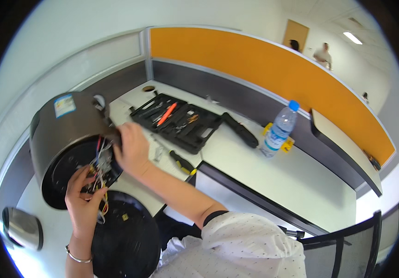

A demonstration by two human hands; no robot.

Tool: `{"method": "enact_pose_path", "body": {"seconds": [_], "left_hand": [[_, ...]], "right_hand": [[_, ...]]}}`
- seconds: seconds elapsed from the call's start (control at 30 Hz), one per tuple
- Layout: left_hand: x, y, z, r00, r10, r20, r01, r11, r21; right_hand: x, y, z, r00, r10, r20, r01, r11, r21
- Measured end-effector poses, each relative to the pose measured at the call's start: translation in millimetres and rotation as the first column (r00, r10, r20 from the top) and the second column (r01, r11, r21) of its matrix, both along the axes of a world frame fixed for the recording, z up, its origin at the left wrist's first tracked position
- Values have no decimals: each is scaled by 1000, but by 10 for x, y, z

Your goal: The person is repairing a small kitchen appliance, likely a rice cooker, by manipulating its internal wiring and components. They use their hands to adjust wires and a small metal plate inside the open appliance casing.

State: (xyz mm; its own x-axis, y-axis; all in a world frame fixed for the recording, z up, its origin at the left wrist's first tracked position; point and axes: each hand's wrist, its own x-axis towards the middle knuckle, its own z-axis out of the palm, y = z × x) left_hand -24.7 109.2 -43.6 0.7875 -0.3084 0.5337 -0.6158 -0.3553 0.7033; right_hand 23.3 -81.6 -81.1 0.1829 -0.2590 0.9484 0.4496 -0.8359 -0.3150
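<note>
A dark, pot-shaped electric appliance [84, 123], which looks like a cooker, lies tipped on its side with its open underside toward me. Coloured wires [99, 178] and small parts show inside it. My left hand [83, 197] is closed, thumb and fingers pinching the wires at the opening. My right hand [134, 148] is closed on the appliance's edge at its right side; some of its fingertips are hidden. Below the opening sits a round black cover [127, 243], with wires hanging down near it.
An open black tool case [195, 139] lies on the white desk. Around it are a yellow-black screwdriver [182, 162], a black pouch [240, 129] and a water bottle [280, 129]. A metallic container [23, 228] is at left. An orange partition [227, 53] borders the desk; people stand beyond.
</note>
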Motion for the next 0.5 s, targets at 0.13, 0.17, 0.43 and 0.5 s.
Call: {"method": "enact_pose_path", "body": {"seconds": [0.13, 0.17, 0.43, 0.5], "left_hand": [[-209, 130, 65, 999, -33, 41, 32, 999, 25], [-279, 225, 67, 999, -45, 13, 45, 999, 0], [-908, 962, 54, 999, 35, 37, -33, 998, -56], [-1098, 1086, 142, 988, 70, 138, -43, 981, -188]], "right_hand": [[-25, -94, 30, 994, -96, -45, 95, 995, -25], [-57, -77, 65, 993, -106, -49, 103, 993, -52], [26, -32, -22, 996, -68, -56, 62, 993, -98], [39, -46, -51, 996, -80, -47, 76, 993, -95]]}}
